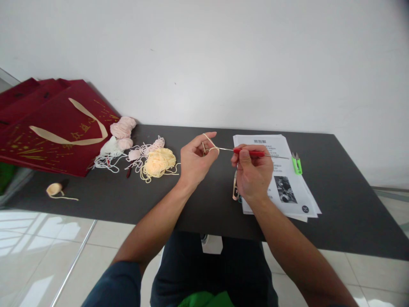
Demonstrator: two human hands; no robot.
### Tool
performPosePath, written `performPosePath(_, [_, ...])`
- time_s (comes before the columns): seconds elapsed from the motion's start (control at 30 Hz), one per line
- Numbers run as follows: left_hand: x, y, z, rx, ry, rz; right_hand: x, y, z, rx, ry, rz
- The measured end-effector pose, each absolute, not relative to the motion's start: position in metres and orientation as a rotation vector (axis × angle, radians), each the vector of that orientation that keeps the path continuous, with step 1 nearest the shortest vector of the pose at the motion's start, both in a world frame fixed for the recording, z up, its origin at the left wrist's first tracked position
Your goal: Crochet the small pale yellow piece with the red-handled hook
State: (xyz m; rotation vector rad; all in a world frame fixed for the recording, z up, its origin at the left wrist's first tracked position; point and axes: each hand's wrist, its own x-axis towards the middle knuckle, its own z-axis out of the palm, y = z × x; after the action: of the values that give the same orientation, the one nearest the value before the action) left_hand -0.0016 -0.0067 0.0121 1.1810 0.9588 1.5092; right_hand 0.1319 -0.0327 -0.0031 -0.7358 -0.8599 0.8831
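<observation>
My left hand (197, 160) is closed over the dark table, with a strand of cream yarn (209, 138) looped around its raised index finger and pinched near the thumb. In my right hand (254, 172) is a crochet hook (251, 152) with a red grip, held level. Its thin metal shaft points left, and the tip meets the yarn at my left fingertips. To the left of my left hand lies a ball of pale yellow yarn (158, 163), with a loose strand running toward the hand. Whatever is between the left fingers is partly hidden.
Printed sheets (271, 200) lie under and beyond my right hand, with green thread snips (296, 163) at their edge. Pink yarn (123, 127), white yarn (110, 147) and a small cream crocheted piece (54, 189) are on the left. Dark red gift bags (57, 149) lean there against the wall.
</observation>
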Motion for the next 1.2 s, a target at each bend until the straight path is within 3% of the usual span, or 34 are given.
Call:
performPosePath(0.83, [0.0012, -0.0105, 0.0052, 1.256, 1.039, 1.649, 0.1300, -0.0354, -0.0079, -0.728, -0.968, 0.654])
performPosePath(1.2, [0.0038, -0.0126, 0.0090, 1.238, 1.094, 1.662, 0.1330, -0.0322, -0.0084, -0.692, -0.956, 0.706])
